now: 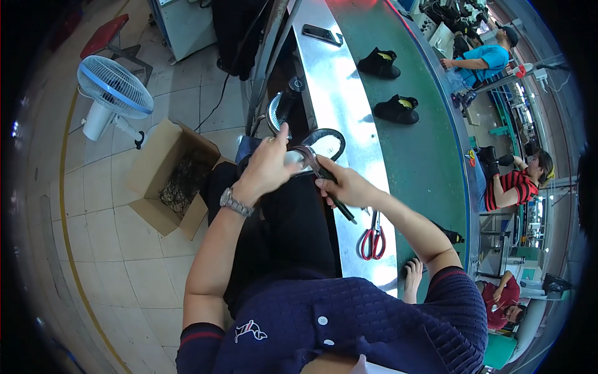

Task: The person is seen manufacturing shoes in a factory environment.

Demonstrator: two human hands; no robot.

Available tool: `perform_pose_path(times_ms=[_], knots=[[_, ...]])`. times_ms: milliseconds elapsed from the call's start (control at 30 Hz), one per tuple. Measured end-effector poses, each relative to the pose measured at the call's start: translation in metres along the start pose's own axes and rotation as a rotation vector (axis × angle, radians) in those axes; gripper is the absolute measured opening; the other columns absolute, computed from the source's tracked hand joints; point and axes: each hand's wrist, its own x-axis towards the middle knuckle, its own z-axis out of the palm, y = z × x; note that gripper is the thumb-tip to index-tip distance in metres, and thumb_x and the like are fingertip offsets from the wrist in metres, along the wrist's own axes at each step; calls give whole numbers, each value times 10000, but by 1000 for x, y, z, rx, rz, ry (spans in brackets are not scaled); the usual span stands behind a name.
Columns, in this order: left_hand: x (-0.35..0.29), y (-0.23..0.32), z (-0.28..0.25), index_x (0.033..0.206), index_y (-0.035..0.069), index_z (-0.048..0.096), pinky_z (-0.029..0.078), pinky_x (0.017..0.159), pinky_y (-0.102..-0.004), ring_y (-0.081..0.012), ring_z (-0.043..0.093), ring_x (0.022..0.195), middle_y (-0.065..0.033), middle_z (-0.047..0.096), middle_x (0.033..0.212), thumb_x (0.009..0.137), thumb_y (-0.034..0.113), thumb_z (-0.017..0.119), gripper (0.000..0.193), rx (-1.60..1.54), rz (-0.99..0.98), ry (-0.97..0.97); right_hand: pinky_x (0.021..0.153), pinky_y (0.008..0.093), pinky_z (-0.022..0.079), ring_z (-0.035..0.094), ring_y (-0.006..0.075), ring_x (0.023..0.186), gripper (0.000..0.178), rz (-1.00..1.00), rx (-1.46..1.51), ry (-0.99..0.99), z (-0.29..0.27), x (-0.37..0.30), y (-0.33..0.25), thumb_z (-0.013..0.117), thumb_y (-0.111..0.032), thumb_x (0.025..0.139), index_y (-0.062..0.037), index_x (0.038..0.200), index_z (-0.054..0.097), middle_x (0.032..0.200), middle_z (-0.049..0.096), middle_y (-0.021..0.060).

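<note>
My right hand (pixel 349 186) is closed around a slim dark-handled tool (pixel 344 210), its lower end sticking out below the fingers. Just above that hand, a grey curved piece (pixel 304 151) and a black curved band (pixel 336 134) sit over my lap by the bench edge; their exact kind is unclear. My left hand (pixel 266 167) is raised beside them, fingers apart and thumb towards the grey piece, with a metal watch (pixel 235 202) on its wrist. Red-handled scissors (pixel 372 243) lie on the metal bench (pixel 342 93), below my right hand.
Two black shoes (pixel 379 64) stand on the green conveyor belt (pixel 430 171), where another person's hand (pixel 413 273) rests. A phone (pixel 322 34) lies on the bench. To my left are a cardboard box (pixel 149 163) with dark stringy scraps and a fan (pixel 115 87). Co-workers sit beyond the belt.
</note>
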Motion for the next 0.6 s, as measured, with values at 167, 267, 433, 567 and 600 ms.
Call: perform_pose_path(times_ms=[167, 267, 433, 567, 600], knots=[[-26, 0, 22, 1362, -130, 373, 319, 1104, -427, -387, 422, 1261, -263, 482, 1296, 630, 31, 764, 846, 356, 121, -31, 598, 383, 518, 665, 285, 634, 532, -49, -186, 98, 10, -6, 2, 516, -151, 978, -61, 1451, 291, 660, 625, 165], [-33, -5, 23, 1304, -181, 429, 305, 1106, -436, -368, 446, 1208, -286, 514, 1239, 769, 15, 578, 588, 540, 230, 45, 625, 434, 516, 667, 365, 682, 552, -69, -415, 82, -10, -10, -25, 545, -146, 951, -64, 1445, 312, 673, 635, 211], [-35, -4, 34, 1364, -166, 365, 281, 1134, -468, -410, 407, 1301, -330, 438, 1344, 802, 55, 574, 639, 734, 229, 48, 637, 502, 502, 640, 424, 669, 686, -286, -479, 637, 10, 13, -22, 556, -127, 922, -124, 1506, 198, 691, 641, 238], [-44, -10, 38, 1365, -163, 374, 251, 1155, -497, -424, 374, 1347, -333, 413, 1382, 801, 38, 555, 626, 783, 229, 84, 590, 519, 494, 634, 413, 601, 721, -115, -740, 244, 2, 19, -24, 544, -123, 925, -129, 1524, 143, 640, 631, 215], [-44, -11, 39, 1365, -163, 374, 251, 1155, -497, -424, 374, 1347, -333, 413, 1382, 801, 38, 555, 626, 782, 222, 85, 590, 519, 494, 634, 413, 601, 721, -117, -743, 238, 4, 20, -25, 544, -123, 925, -129, 1524, 143, 640, 631, 215]])
